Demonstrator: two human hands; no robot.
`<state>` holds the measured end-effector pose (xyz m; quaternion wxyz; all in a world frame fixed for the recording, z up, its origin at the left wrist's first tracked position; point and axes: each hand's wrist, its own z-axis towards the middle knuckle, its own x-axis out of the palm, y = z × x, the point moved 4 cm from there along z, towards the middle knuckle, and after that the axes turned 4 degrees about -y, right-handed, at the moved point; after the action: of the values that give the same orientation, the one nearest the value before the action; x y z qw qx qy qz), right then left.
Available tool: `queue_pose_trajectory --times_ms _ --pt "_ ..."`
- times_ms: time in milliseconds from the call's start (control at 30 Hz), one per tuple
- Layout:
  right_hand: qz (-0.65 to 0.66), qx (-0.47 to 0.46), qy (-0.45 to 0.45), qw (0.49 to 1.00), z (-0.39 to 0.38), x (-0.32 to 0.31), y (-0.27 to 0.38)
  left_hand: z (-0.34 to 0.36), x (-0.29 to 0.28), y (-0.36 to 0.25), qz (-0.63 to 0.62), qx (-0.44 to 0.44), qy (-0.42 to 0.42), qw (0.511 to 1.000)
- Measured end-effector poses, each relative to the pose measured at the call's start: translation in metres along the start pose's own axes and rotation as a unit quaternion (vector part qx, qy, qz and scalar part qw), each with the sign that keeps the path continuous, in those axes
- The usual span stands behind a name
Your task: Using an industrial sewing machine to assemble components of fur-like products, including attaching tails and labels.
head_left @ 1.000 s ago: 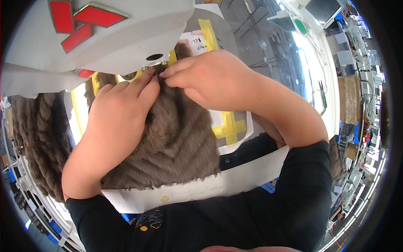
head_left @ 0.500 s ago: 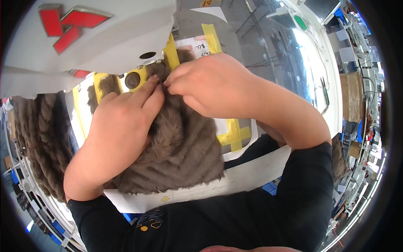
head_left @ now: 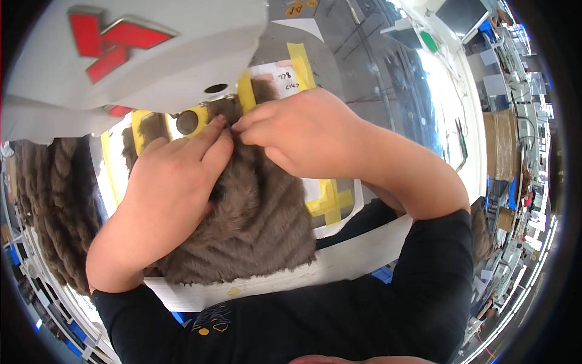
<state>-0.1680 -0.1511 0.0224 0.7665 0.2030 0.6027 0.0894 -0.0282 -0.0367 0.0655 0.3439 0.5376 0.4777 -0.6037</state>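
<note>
A brown fur piece [head_left: 260,224] with a chevron-like pile lies below and between my hands, its front edge ragged. My left hand [head_left: 173,176] rests on its left part. The left thumb and index finger come together at the upper edge of the fur, pinching it. Close beside them, my right hand [head_left: 297,130] is closed, with its fingertips pinching the same edge. What lies right between the fingertips is too small to make out. Just beyond the fingers hangs the white head of a machine [head_left: 182,67] with red emblem pieces; its underside is partly hidden.
Yellow tape [head_left: 330,200] and a paper with handwriting [head_left: 285,76] are on the work surface. More brown fur strips [head_left: 54,200] hang at the left. Green-handled tweezers [head_left: 462,139] lie at the right. A cardboard box [head_left: 500,145] stands farther right.
The view has shifted slightly, so the machine head appears a little farther right. Both hands keep their pinching positions at the fur's edge, with the fingertips barely moved.
</note>
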Motion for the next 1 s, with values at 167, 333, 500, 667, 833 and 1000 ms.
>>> queue_pose_trajectory --times_ms 167,333,500,667,833,1000 --pt "0.015 0.004 0.002 1.000 -0.002 -0.001 0.002 -0.005 0.005 0.006 0.019 0.030 -0.093 0.995" --pt "0.016 0.047 -0.030 0.998 0.004 -0.001 0.004 -0.013 0.011 0.008 0.031 0.021 -0.051 0.998" --pt "-0.035 0.025 -0.043 0.998 0.005 -0.002 0.004 -0.027 0.005 -0.003 0.052 -0.001 -0.006 0.999" --pt "-0.085 -0.004 -0.012 0.996 0.000 -0.015 0.004 -0.033 0.002 -0.016 -0.041 0.069 0.053 0.995" --pt "-0.129 0.000 0.067 0.989 -0.012 -0.035 0.025 -0.029 0.005 -0.018 -0.121 0.126 0.083 0.981" --pt "-0.029 -0.101 0.226 0.968 -0.031 -0.046 0.064 -0.020 0.018 -0.025 -0.066 0.165 -0.012 0.984"
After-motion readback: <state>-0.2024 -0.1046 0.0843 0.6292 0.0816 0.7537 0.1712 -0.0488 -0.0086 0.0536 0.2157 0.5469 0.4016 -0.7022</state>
